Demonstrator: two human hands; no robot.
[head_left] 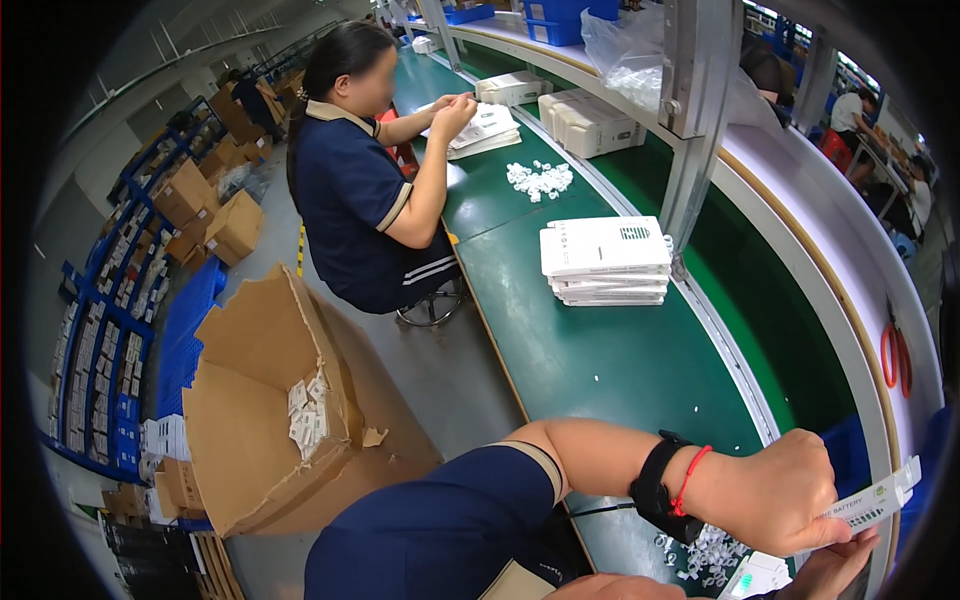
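At the lower right, my left hand [785, 490], with a black band and a red cord at its wrist, is closed on a slim white box [880, 508] with green print. One end flap of the box stands out at its far right. Just below, my right hand [840, 568] has its fingers against the lower edge of the same box; part of this hand is cut off by the frame. Under my hands lies another white box [760, 577]. Beside it is a pile of small white plastic pieces [703, 553] on the green table [590, 370].
A stack of flat white cartons [607, 262] stands ahead on the table. Beyond it are more white pieces [540, 180] and a seated co-worker [360, 200]. A large cardboard box [250, 420] with small packets stands left. Red-handled scissors [893, 355] lie on the right shelf, past a metal post [695, 150].
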